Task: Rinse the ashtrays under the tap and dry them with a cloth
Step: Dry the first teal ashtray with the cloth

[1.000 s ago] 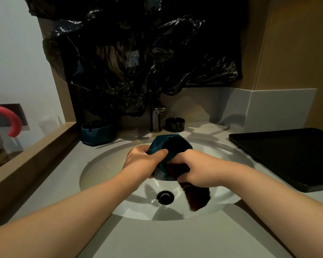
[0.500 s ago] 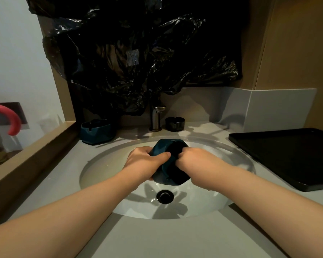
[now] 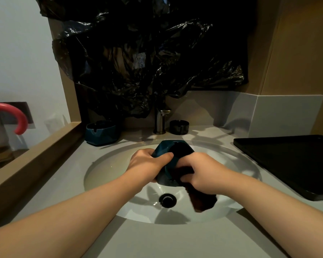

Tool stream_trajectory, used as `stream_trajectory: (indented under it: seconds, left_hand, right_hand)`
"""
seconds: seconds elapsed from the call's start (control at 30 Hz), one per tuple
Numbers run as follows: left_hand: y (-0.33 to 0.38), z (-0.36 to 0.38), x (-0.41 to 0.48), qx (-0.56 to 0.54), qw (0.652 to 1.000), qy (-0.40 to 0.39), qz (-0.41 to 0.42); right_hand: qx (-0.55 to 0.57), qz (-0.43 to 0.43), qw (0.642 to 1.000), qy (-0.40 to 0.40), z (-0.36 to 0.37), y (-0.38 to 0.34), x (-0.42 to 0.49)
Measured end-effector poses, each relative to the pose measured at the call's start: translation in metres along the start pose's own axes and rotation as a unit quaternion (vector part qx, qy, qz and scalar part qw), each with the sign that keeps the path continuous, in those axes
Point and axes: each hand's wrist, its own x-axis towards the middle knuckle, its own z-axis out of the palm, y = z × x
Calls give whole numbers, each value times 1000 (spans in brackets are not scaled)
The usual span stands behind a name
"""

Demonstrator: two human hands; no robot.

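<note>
Over the white sink (image 3: 104, 170), my left hand (image 3: 147, 164) grips a dark teal ashtray (image 3: 163, 149), tilted with its opening toward me. My right hand (image 3: 201, 172) presses a dark brown cloth (image 3: 201, 200) into the ashtray's front; the cloth's loose end hangs below my wrist. A second teal ashtray (image 3: 101, 132) stands on the counter at the back left. A small black ashtray (image 3: 179, 127) sits to the right of the metal tap (image 3: 159, 121). No water is visible at the tap.
A black tray (image 3: 291, 162) lies on the counter to the right. The drain (image 3: 167, 200) is open below my hands. Black plastic sheeting (image 3: 147, 53) hangs over the wall above the tap. A wooden ledge (image 3: 35, 161) borders the left side.
My right hand has slid down the ashtray's front with the cloth, whose end hangs out again below my wrist. The ashtray has tilted slightly in my left hand.
</note>
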Motion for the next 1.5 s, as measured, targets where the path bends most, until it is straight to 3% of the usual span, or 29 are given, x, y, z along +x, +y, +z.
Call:
stream_trajectory:
  seconds: [0.1,0.2,0.27,0.37,0.47,0.6,0.73,0.83,0.93,1.03,1.1,1.2,1.3,1.4,1.5]
  left_hand:
    - [0,2,1,17,1000,-9,-8]
    - [3,1,1,8,999,-7,-46]
    - [4,-2,0,-17,997,-15,-76]
    - [3,-5,-1,-39,993,-40,-106]
    - [1,-6,0,-66,987,-77,-123]
    - [-3,-8,4,-85,979,-120,-140]
    - [-4,-3,2,-69,975,-156,-140]
    - [-3,-1,0,-46,976,-165,-131]
    - [-1,0,-1,-36,982,-144,-116]
    - [-1,1,1,-24,991,-94,-90]
    - [0,2,1,1,996,-55,-65]
    - [2,3,3,16,999,-18,-34]
    - [1,3,3,24,999,-12,-24]
    - [-1,1,4,27,999,-11,-25]
    - [-1,1,3,19,999,-8,-26]
  right_hand:
    - [-220,-64,973,-32,0,0,-2]
    - [-327,-118,938,4,-3,-4,-2]
    - [-310,-119,942,38,-10,2,-4]
    - [-191,-64,974,104,-31,14,-9]
    - [-194,-79,970,123,-41,20,-7]
    - [-304,-226,922,79,-29,18,1]
    - [-407,-318,856,24,-25,18,9]
    - [-504,-332,797,0,-22,18,14]
    - [-515,-288,808,-7,-18,17,16]
    - [-487,-222,843,-47,-17,13,13]
    - [-433,-154,885,-67,-14,7,10]
    - [-289,-29,953,-87,-11,-5,9]
    - [-133,34,986,-91,-11,-10,12]
    - [47,80,993,-69,-11,-8,9]
    - [287,136,948,-9,-4,-8,4]
